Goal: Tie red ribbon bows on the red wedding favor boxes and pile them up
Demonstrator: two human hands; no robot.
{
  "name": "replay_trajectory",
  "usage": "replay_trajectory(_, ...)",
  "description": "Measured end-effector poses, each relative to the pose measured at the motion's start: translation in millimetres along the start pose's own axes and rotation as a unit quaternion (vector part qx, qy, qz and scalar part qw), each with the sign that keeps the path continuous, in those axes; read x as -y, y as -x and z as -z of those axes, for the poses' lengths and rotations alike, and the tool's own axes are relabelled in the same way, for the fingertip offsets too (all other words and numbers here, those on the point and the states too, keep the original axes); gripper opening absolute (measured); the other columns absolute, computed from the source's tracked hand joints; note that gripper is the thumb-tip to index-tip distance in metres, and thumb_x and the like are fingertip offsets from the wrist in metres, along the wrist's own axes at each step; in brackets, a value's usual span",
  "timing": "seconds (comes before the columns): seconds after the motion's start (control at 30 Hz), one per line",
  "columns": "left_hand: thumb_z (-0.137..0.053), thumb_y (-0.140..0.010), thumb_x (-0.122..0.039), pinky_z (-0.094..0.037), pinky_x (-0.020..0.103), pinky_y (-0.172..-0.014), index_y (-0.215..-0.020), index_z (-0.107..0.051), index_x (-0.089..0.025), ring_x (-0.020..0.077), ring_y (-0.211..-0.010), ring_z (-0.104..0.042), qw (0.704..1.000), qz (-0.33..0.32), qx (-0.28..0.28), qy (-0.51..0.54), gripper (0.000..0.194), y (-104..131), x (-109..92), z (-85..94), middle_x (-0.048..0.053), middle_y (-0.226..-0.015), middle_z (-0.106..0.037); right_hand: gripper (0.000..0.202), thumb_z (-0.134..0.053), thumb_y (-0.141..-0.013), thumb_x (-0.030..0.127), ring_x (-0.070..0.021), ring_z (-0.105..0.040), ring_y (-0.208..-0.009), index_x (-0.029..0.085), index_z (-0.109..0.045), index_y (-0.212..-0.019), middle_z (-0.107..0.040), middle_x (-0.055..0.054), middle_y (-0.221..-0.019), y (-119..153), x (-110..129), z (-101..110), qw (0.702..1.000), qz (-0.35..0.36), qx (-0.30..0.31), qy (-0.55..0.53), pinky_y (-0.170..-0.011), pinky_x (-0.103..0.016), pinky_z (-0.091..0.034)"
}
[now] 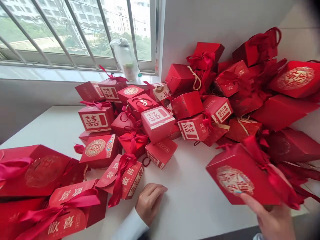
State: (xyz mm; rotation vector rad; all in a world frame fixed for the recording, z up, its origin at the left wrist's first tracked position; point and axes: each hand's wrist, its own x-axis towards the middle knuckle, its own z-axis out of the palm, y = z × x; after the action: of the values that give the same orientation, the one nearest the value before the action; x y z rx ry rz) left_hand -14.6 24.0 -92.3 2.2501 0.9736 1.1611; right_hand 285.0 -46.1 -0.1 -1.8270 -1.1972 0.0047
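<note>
My right hand [276,218] grips a red gift box [240,180] at the lower right. The thumb lies on its front, beside a round gold emblem, and the other fingers are hidden behind it. A red ribbon bow [262,160] is tied on this box. My left hand [150,201] rests on the white table, its fingers curled together with nothing visible in them. Just left of it sits a ribbon-tied red box [122,176] with light lettering. Another bow-tied box [75,206] lies further left.
Several red gift boxes [157,121] are heaped across the white table [185,193] and against the wall on the right. A large red box [40,170] stands at the left. On the sill of the barred window is a clear plastic cup [126,60] in a bag.
</note>
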Motion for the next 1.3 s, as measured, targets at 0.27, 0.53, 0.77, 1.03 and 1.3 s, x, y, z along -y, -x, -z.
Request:
replay_trajectory(0.27, -0.051, -0.091, -0.039, -0.049, 0.035, -0.088, -0.12, -0.054, -0.019, 0.0227, -0.104, -0.059, 0.992, 0.092, -0.021, 0.081, 0.035, 6, -26, 25.3, 0.012, -0.111, -0.06, 0.101, -0.072, -0.072, 0.042, -0.0309, -0.037, -0.135, 0.022, -0.006, -0.146, -0.028, -0.02, -0.148, 55, 19, -69, 0.906, 0.027, 0.365, -0.212, -0.104, -0.047, -0.04)
replay_trajectory(0.53, -0.056, -0.086, -0.042, -0.046, 0.04, -0.087, -0.121, -0.048, -0.018, 0.0276, -0.11, -0.052, 0.984, 0.147, -0.028, 0.102, 0.043, -9, -47, 31.5, 0.014, -0.118, -0.052, 0.122, -0.073, -0.063, 0.065, -0.0336, -0.027, -0.139, 0.029, 0.008, -0.147, -0.016, -0.017, -0.153, 57, 13, -69, 0.886, 0.001, 0.378, -0.267, -0.11, -0.057, -0.027)
replay_trajectory(0.77, -0.062, -0.084, -0.028, -0.046, 0.033, -0.085, -0.103, -0.057, -0.017, 0.0218, -0.1, -0.056, 0.983, 0.16, -0.011, 0.09, 0.023, -50, -55, 26.6, 0.01, -0.107, -0.057, 0.105, -0.075, -0.071, 0.041, -0.0289, -0.038, -0.134, 0.03, -0.004, -0.148, -0.032, -0.012, -0.148, 54, 26, -73, 0.879, 0.008, 0.413, -0.236, -0.11, -0.047, -0.033)
replay_trajectory(1.03, -0.059, -0.083, -0.007, -0.046, 0.029, -0.083, -0.087, -0.061, -0.017, 0.0169, -0.089, -0.056, 0.989, 0.1, 0.0, 0.106, 0.011, -53, -57, 35.6, 0.003, -0.084, -0.064, 0.092, -0.048, -0.074, 0.077, -0.0321, -0.025, -0.14, 0.026, -0.023, -0.147, -0.025, -0.011, -0.152, 35, 39, -63, 0.887, 0.047, 0.384, -0.251, -0.113, -0.05, -0.025)
replay_trajectory(1.3, -0.06, -0.083, -0.012, -0.046, 0.024, -0.075, -0.084, -0.061, -0.017, 0.0145, -0.081, -0.057, 0.973, 0.186, -0.005, 0.138, 0.005, -41, -60, 38.3, 0.002, -0.079, -0.063, 0.009, -0.062, -0.084, 0.026, -0.0286, -0.036, -0.131, 0.025, -0.066, -0.092, -0.06, -0.006, -0.118, 20, 91, -75, 0.93, 0.154, 0.31, -0.127, -0.099, -0.045, -0.042)
